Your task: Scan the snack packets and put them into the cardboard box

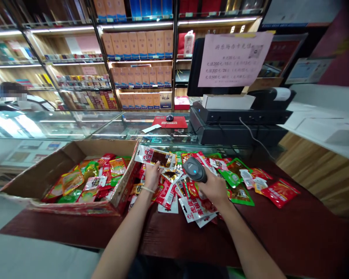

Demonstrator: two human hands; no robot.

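My left hand (152, 175) grips a white and red snack packet (155, 157) with a dark window, held up beside the box's right wall. In my right hand (216, 190) is a dark grey barcode scanner (194, 169), a blue light showing on its head, which tilts toward the left. Beneath both hands spreads a loose pile of snack packets in red, white and green. A white and red packet (193, 209) lies at the near side of the pile. Farther right rest a green packet (234, 172) and a red packet (280, 192).
An open cardboard box (75, 208) with many packets inside stands at the left of the dark red table (174, 240). Behind are a glass counter (104, 126), a mouse (169, 118), a monitor with a pink sign (232, 58) and a black cash drawer (229, 131). A person (23, 97) is far left.
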